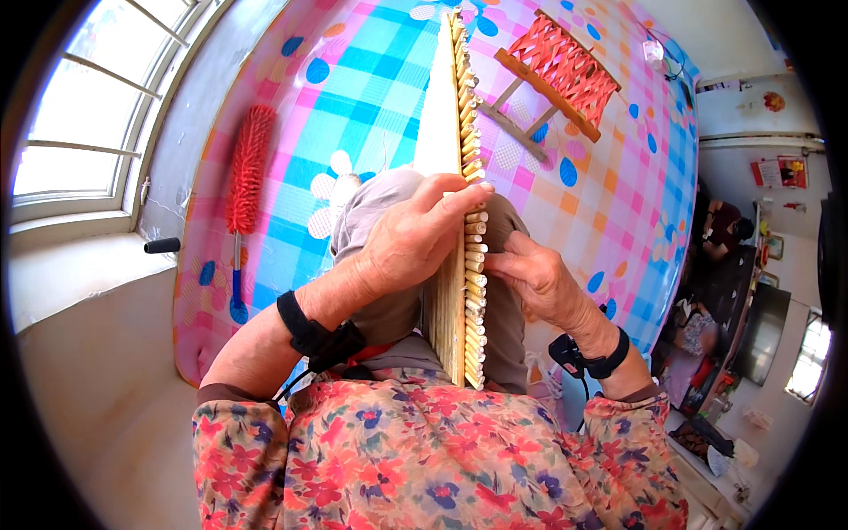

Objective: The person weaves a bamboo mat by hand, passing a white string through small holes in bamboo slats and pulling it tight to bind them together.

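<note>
Left hand: My left hand [411, 234] bends over the upper edge of the board, its thumb reaching across the row of sticks; I cannot tell whether it pinches one stick or simply steadies the board.
Right hand: My right hand [541, 276] is just beside the same row, a little nearer my body than the left, fingers curled and thumb and forefinger meeting the stick ends; whether they close on one is hidden.
Board: The long wooden board [446, 322] stands between my two hands, running from close to my belly to well beyond my left hand.
Sticks: Short, pale, round sticks [474, 296] line the board's edge, packed side by side under and between my hands.
Wrists: A black strap [300, 325] circles my left wrist; another black strap [609, 358] circles the right.
Lap: Grey-brown trousers [364, 221] cover my knees, below my hands, one on each side of the board.
Left of my left hand: A fluffy red duster [251, 168] lies on a pink-and-blue checked, flowered cover [375, 97]; farther off is a barred window [79, 115].
Beyond my right hand: A wooden frame laced with red strips [565, 75] rests on the cover.
</note>
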`<state>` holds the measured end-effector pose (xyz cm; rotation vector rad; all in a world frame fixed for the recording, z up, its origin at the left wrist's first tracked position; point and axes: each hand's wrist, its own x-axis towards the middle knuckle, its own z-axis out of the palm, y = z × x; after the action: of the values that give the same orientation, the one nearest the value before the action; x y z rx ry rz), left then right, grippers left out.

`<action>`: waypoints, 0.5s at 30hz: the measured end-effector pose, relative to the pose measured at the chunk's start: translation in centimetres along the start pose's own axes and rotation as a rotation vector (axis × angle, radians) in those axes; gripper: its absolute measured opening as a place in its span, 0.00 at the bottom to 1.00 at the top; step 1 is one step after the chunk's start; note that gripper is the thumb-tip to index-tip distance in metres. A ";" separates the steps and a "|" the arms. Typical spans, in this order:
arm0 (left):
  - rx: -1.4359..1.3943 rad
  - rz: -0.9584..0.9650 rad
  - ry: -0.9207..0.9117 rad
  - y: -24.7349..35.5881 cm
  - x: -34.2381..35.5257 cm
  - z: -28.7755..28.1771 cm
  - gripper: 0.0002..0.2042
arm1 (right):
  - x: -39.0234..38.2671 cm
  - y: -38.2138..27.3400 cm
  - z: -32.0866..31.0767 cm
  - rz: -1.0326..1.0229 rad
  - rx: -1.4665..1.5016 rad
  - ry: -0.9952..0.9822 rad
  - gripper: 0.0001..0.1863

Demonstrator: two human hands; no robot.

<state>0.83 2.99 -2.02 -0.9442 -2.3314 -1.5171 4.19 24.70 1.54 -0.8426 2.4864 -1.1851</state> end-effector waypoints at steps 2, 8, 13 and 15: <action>0.022 -0.011 -0.002 0.1 0.0 0.0 0.24 | 0.0 0.1 0.0 -0.010 0.020 -0.011 0.13; 0.025 0.006 0.005 0.0 0.0 -0.1 0.24 | 0.0 0.2 -0.1 -0.007 0.116 -0.015 0.13; 0.035 0.010 -0.013 0.0 0.2 0.1 0.25 | 0.0 0.4 0.2 -0.025 0.125 0.026 0.10; 0.039 0.001 -0.013 0.2 0.1 0.0 0.25 | 0.3 0.2 0.1 -0.042 0.124 0.032 0.09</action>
<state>0.86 3.09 -1.83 -0.9484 -2.3606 -1.4636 3.89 24.59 1.31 -0.8533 2.4015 -1.3614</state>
